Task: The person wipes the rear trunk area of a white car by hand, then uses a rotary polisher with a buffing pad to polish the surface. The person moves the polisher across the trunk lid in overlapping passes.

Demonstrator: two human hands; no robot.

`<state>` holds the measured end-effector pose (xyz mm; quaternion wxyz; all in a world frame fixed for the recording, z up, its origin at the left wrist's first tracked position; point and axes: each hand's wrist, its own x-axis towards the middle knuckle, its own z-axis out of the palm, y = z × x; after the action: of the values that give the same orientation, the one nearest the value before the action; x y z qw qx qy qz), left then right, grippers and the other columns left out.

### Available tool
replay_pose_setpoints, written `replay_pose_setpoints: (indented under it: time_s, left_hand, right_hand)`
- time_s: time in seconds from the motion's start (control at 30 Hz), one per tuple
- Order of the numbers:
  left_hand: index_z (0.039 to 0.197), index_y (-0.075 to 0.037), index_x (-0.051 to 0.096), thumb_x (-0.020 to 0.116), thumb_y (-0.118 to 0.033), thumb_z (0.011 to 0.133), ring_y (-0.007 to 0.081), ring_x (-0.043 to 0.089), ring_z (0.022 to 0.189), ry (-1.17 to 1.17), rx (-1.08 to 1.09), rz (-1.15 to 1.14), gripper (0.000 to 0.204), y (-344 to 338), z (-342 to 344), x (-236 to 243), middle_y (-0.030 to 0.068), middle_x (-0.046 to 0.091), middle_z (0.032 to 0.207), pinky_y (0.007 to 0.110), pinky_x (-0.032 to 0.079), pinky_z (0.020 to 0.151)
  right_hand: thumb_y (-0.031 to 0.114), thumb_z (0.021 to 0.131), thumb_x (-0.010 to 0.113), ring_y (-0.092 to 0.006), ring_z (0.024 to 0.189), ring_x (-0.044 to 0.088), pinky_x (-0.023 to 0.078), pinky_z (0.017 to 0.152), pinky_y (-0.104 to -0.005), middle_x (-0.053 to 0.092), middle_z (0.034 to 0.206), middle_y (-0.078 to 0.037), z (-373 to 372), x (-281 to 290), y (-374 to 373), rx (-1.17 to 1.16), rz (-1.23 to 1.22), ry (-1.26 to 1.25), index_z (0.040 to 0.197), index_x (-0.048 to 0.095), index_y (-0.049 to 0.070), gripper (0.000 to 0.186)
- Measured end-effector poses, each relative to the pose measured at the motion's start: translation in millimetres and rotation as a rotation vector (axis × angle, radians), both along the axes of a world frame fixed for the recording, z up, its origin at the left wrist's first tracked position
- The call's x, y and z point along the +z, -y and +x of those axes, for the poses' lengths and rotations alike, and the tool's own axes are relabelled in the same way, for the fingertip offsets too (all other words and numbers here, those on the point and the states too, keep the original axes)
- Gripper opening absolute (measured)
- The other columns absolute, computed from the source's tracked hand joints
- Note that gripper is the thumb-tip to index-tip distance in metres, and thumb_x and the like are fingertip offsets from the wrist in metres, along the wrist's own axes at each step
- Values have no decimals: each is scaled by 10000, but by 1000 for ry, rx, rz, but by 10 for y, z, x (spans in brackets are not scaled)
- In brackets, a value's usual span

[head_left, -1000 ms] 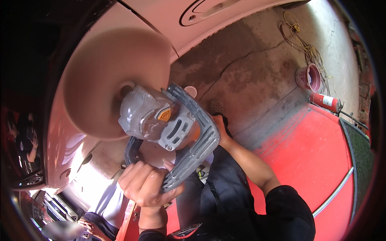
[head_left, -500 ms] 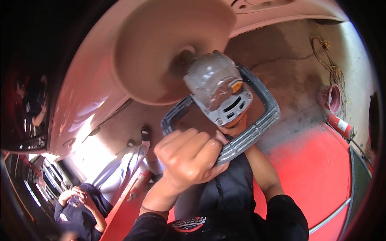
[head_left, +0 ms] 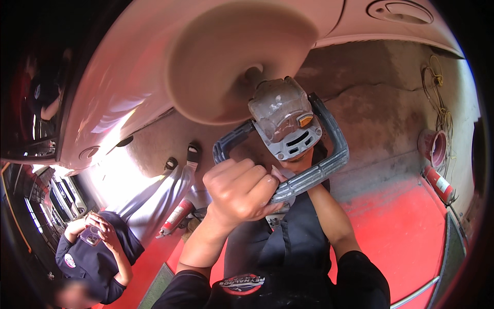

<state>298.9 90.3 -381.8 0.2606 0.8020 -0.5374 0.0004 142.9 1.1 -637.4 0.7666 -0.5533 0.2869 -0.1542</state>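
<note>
A grey power polisher [head_left: 282, 110] with a black loop handle [head_left: 315, 177] is held up in front of me. Its round pale pad [head_left: 221, 67] is blurred by spinning and lies against the glossy car panel [head_left: 131, 85]; the exact contact is hidden. My left hand [head_left: 239, 190] is closed round the near left part of the loop handle, knuckles up. Below the polisher's body, my right hand [head_left: 300, 162] shows only in part, wrapped round its rear, with most of the fingers hidden by the tool.
At the left, another person [head_left: 98, 257] holds a phone [head_left: 91, 236]. A fire extinguisher [head_left: 177, 216] stands beside them; another extinguisher [head_left: 437, 183] and a reddish bucket [head_left: 432, 147] are by the right wall. A yellow cable [head_left: 437, 85] hangs there. A door handle [head_left: 400, 11] sits on the car.
The polisher and both hands have shifted slightly right in view, the pad still spinning. More of the car door, with its handle, now shows at the upper right.
</note>
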Motion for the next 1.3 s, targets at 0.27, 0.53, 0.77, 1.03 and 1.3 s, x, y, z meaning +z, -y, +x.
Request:
replay_pose_setpoints:
  time_s: [0.27,0.53,0.77,1.03,1.3]
  left_hand:
    - [621,-103,587,795,-332,596,173,461,471,21,67,-46,310,-582,167,47,-2,446,554,322,285,445]
    - [583,-102,545,797,-212,588,171,430,450,30,88,-82,275,-995,309,-15,-3,416,530,311,272,435]
    - [569,-103,522,786,-177,590,176,411,444,41,106,-93,275,-1311,462,-30,0,395,528,313,263,434]
    - [572,-117,435,764,-128,679,173,416,450,34,167,-80,346,-1589,545,-95,-5,390,539,328,257,431]
    - [555,-117,428,751,-107,647,171,402,436,56,210,-81,336,-1898,584,-135,-10,379,520,324,248,433]
  right_hand:
    - [121,577,934,-149,953,660,552,859,-337,679,1062,-56,262,94,-438,80,73,-22,1193,585,28,714]
    - [72,641,923,-170,1076,643,550,928,-337,661,1181,-82,385,73,-764,143,42,55,1281,543,15,747]
    - [120,579,956,-182,1080,631,530,949,-347,634,1210,-101,520,-23,-1081,132,-47,26,1324,471,9,896]
    - [67,652,902,-207,1174,604,528,1001,-361,594,1298,-130,626,-44,-1310,211,372,122,1406,403,-2,906]
    - [83,813,818,-169,1114,625,563,925,-340,646,1229,-105,729,-103,-1465,288,226,210,1255,596,-16,505]
